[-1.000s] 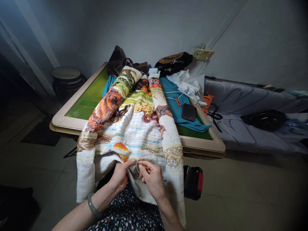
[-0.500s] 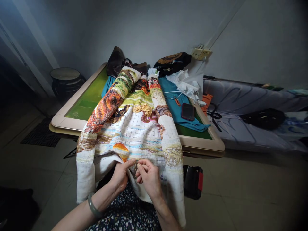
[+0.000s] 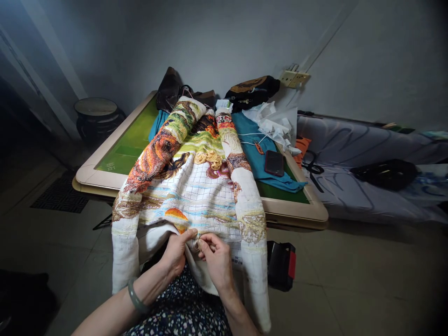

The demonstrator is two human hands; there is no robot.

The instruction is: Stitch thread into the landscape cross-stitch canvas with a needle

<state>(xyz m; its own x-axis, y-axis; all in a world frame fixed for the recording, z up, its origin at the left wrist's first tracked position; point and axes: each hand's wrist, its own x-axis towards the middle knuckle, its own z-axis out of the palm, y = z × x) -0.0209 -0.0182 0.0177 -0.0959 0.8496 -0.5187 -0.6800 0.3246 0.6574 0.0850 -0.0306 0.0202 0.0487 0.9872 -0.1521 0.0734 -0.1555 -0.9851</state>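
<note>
Writing: small dark printed line along the near edge of the cross-stitch canvas (image 3: 189,177), by the right hand (image 3: 217,261); too small to read. Pale marks on the green at the surface's (image 3: 101,178) near left corner, likewise illegible.

Canvas: sides rolled, gridded middle flat, far part on the surface, near edge over the lap. Left hand (image 3: 175,254) closed, thumb on top, gripping that edge; right hand's thumb and forefinger pinched on thin pale thread (image 3: 197,246). Needle: cannot tell.

Surface: green, pale-framed. Yarn skein (image 3: 209,158) on canvas; smartphone (image 3: 274,163) on teal cloth (image 3: 254,163), right.

Room: grey wall (image 3: 210,42), wall sockets (image 3: 295,79), round stool (image 3: 96,108) left, tiled floor (image 3: 336,270).
</note>
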